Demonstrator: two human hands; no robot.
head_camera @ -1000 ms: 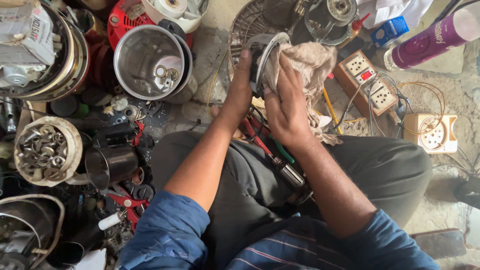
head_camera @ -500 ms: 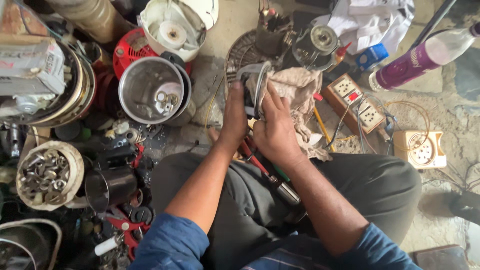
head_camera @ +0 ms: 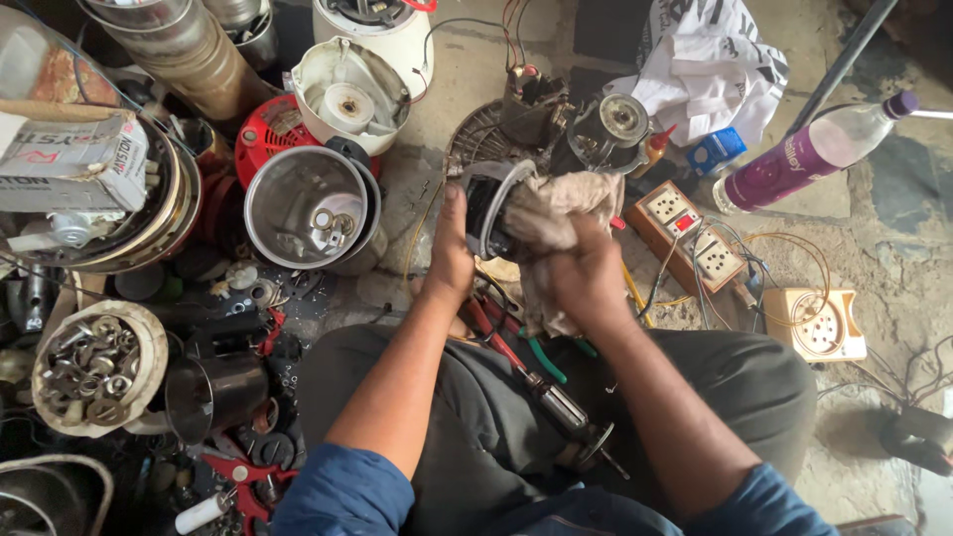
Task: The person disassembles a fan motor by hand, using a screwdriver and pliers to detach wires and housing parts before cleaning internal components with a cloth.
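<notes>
While the person is sitting on the floor with legs drawn in, the work is being held up over the lap, clear of the clutter.

Left hand [head_camera: 449,260]: is bracing the dark round motor housing [head_camera: 488,206] from its left side, thumb reaching up along the rim; fingers are closing around the far side, largely hidden.
Right hand [head_camera: 586,273]: is pressing a soiled beige rag [head_camera: 556,206] against the housing's open right face; fingers are curling tight into the cloth, gripping it.
Housing position: is sitting between both hands, above the knees, tilted sideways so the rag reaches inside.
Lap tools: red-handled pliers [head_camera: 488,333] and a screwdriver [head_camera: 566,407] are lying across the trousers, within reach.
Surroundings: a steel mixer jar [head_camera: 303,203] is standing to the left; a switch-and-socket board [head_camera: 690,236] is lying to the right on the floor.
</notes>
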